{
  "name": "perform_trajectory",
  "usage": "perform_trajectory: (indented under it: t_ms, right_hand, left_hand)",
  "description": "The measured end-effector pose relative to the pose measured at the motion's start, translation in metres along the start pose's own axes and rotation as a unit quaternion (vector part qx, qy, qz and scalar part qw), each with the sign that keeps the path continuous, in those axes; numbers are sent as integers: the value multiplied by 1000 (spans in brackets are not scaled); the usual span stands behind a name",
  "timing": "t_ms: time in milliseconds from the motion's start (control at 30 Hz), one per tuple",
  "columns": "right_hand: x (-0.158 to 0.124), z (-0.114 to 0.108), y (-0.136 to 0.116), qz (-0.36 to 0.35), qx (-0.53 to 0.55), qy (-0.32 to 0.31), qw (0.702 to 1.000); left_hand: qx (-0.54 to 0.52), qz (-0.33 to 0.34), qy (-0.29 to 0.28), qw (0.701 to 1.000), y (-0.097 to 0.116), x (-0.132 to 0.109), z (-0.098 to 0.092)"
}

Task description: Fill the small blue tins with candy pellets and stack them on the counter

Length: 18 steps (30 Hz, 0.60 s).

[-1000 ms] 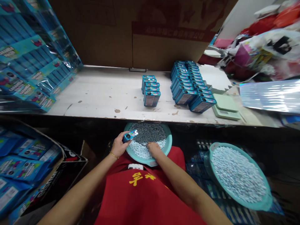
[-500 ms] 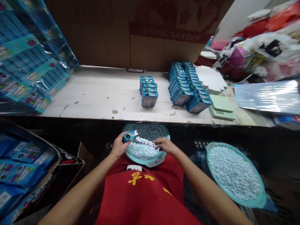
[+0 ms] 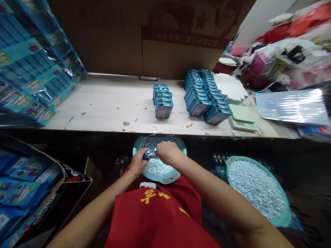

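My left hand (image 3: 139, 161) is wrapped round a small blue candy box (image 3: 148, 153), held tilted above a turquoise basin (image 3: 168, 179). White candies show at the box's open end. Over that end, my right hand (image 3: 167, 151) has its fingers curled together and touching the box; whatever they grip is hidden from view. Pale candies (image 3: 158, 166) fill the basin, which rests at my lap below the table edge.
On the white table (image 3: 111, 100) stand a short row of blue boxes (image 3: 163, 109) and a larger block of them (image 3: 200, 107). A green scale (image 3: 243, 117) sits farther right. Another candy-filled basin (image 3: 286, 220) is at lower right; a carton of blue packs (image 3: 28, 168) is at left.
My right hand has risen from the candies in the basin and moved left to the open end of the box. My left hand has shifted slightly right with the box.
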State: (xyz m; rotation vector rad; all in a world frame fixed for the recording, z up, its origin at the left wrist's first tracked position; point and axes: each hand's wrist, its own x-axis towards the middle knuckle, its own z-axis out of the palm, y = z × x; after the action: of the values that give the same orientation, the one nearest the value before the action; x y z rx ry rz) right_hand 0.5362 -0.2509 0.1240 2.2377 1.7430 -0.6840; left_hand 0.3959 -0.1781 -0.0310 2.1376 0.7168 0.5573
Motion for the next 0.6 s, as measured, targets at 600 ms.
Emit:
perform_trajectory:
  t_ms: [600]
  right_hand:
    - [55, 169, 37, 35, 109, 7, 993]
  left_hand:
    - [-59, -63, 74, 993, -6, -11, -33]
